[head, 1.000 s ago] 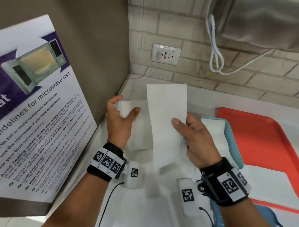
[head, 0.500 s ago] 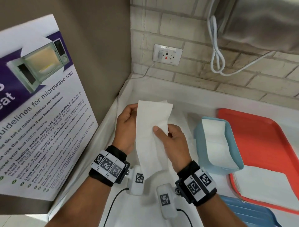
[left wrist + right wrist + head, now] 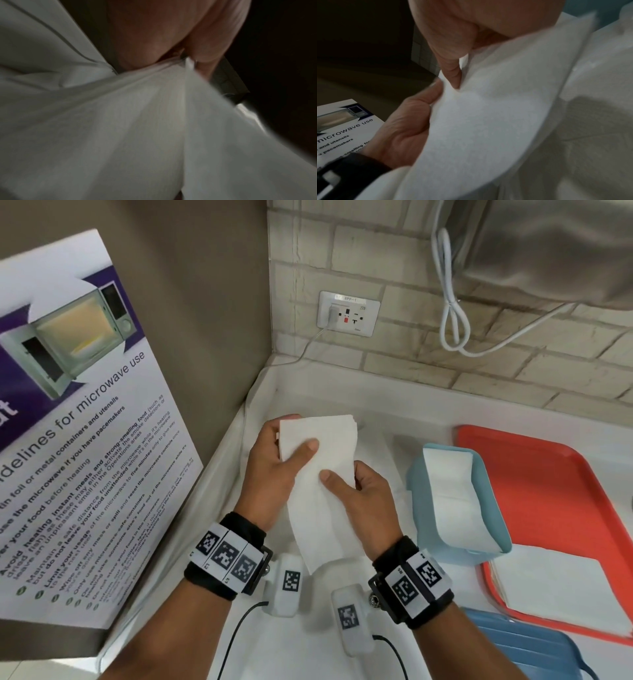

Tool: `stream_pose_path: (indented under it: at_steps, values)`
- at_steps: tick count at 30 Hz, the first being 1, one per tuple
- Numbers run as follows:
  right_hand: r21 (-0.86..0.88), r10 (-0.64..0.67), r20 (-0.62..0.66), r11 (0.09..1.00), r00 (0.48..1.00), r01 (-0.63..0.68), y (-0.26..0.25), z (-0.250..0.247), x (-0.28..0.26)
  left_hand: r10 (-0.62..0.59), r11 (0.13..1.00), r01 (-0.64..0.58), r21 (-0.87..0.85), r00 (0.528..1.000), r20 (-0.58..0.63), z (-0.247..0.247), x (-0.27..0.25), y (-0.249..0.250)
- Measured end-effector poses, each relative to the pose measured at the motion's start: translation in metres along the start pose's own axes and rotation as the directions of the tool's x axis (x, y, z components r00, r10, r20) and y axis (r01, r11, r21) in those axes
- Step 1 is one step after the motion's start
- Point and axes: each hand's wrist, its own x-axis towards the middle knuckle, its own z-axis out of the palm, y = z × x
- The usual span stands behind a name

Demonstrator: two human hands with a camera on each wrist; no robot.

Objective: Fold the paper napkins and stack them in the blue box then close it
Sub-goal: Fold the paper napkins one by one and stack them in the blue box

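1. The paper napkin (image 3: 322, 484) is hanging as a long white strip above the table (image 3: 308, 645), both hands gripping it near its top end and the bottom end dangling down between the wrists.
2. The left hand (image 3: 274, 474) is pinching the top left edge, thumb on the front and fingers (image 3: 291, 417) curling round behind it.
3. The right hand (image 3: 363, 501) is pinching the right edge a bit lower, thumb pressing on the front.
4. The blue box (image 3: 424, 508) is sitting open just to the right on the table, with a folded napkin (image 3: 452, 494) lying inside.
5. Its edge is overlapping the red tray (image 3: 555, 491), which is also holding a flat napkin stack (image 3: 555, 594).
6. The blue lid (image 3: 534, 645) is lying at bottom right.
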Motion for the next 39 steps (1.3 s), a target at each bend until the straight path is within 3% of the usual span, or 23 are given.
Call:
stream_pose_path:
  at_steps: [4, 9, 14, 18, 23, 25, 29, 31, 34, 36, 39]
  values:
    - [0.089, 0.047, 0.089, 0.995, 0.995, -0.054, 0.004, -0.005, -0.001, 0.014, 0.996, -0.023, -0.085, 0.994, -0.107, -0.002, 0.009, -0.005]
    - [-0.050, 0.155, 0.220, 0.988, 0.963, -0.148, 0.012, -0.024, 0.001, -0.017, 0.965, -0.037, -0.258, 0.979, -0.203, -0.010, 0.018, -0.006]
    - [-0.064, 0.204, 0.229, 0.979, 0.952, -0.194, 0.015, -0.040, 0.006, -0.077, 0.955, 0.019, -0.295, 0.980, -0.185, -0.019, 0.021, -0.008]
    - [-0.183, 0.181, 0.321, 0.975, 0.930, -0.126, 0.013, -0.034, 0.002, -0.076, 0.954, 0.014, -0.300, 0.978, -0.196, -0.014, 0.019, -0.007]
    - [-0.234, -0.015, 0.269, 0.969, 0.963, 0.081, -0.004, -0.018, -0.003, -0.104, 0.940, 0.071, -0.334, 0.991, -0.080, -0.009, 0.012, 0.000]
    - [-0.207, -0.067, 0.253, 0.971, 0.965, 0.122, -0.010, -0.013, 0.000, -0.094, 0.953, 0.081, -0.291, 0.995, -0.031, -0.005, 0.007, 0.007]
    - [-0.341, -0.106, 0.341, 0.912, 0.934, 0.228, -0.017, -0.005, 0.003, -0.042, 0.985, 0.039, -0.168, 0.999, -0.015, 0.002, -0.001, 0.013]
    - [-0.265, -0.109, 0.261, 0.947, 0.959, 0.180, -0.015, -0.008, 0.007, -0.022, 0.989, 0.013, -0.149, 0.998, -0.060, -0.001, 0.001, 0.015]
    - [-0.205, -0.031, -0.010, 0.978, 0.999, 0.028, 0.005, -0.029, 0.029, -0.018, 0.989, -0.005, -0.145, 0.987, -0.159, -0.015, 0.007, 0.018]
    - [-0.294, 0.066, -0.121, 0.951, 0.990, -0.099, 0.022, -0.047, 0.044, 0.000, 0.993, -0.022, -0.113, 0.982, -0.190, -0.025, 0.009, 0.017]
    - [-0.588, 0.178, -0.081, 0.786, 0.981, -0.191, 0.041, -0.061, 0.056, 0.059, 0.998, -0.063, -0.011, 0.974, -0.217, -0.034, 0.008, 0.010]
